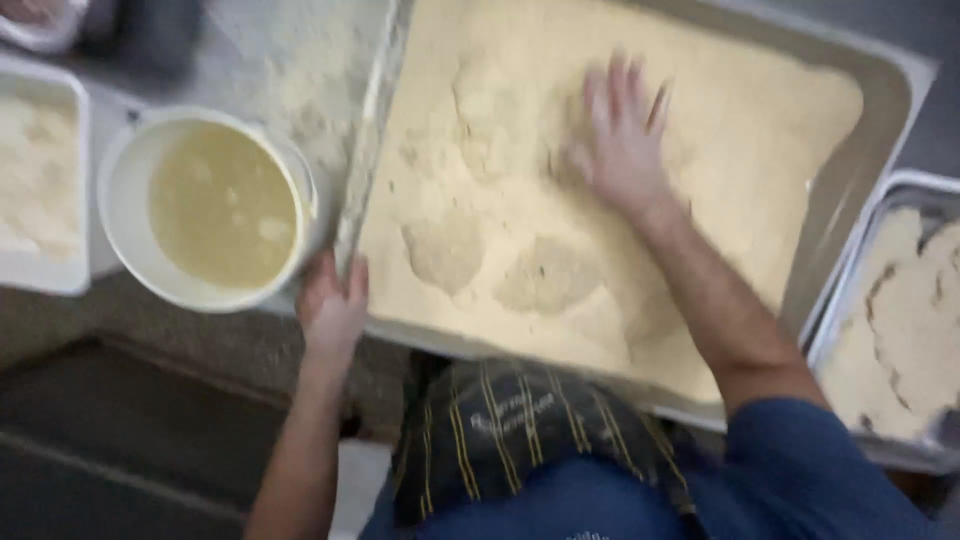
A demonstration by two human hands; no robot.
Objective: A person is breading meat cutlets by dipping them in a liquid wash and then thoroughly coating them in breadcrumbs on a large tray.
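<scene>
1. Worktop (250,60): grey surface, dusted with pale crumbs at upper centre; it carries every container listed below.
2. Large metal tray (880,110): set at a slant across the centre and right of the view, filled almost to its rim with tan breadcrumbs (500,140).
3. Breaded pieces (545,275): at least two flat, crumb-coated shapes lie embedded in the crumb bed near the tray's near edge, with rougher patches further up.
4. Smaller metal tray (945,185): at the far right, just beside the large tray, holding flat coated cutlets (900,330) laid side by side.
5. White bowl (125,210): left of the large tray, its rim touching or nearly touching the tray's edge, holding a yellowish liquid (220,205).
6. White container (45,275): at the left margin, partly cut off, with a pale, grainy filling.
7. Right hand (620,140): open, fingers spread, palm down, pressed flat on the breadcrumbs in the tray's upper middle; it grasps nothing. Motion blur obscures the fingertips.
8. Left hand (333,310): fingers loosely extended, resting at the large tray's near left corner beside the bowl; whether it grips the rim cannot be told.
</scene>
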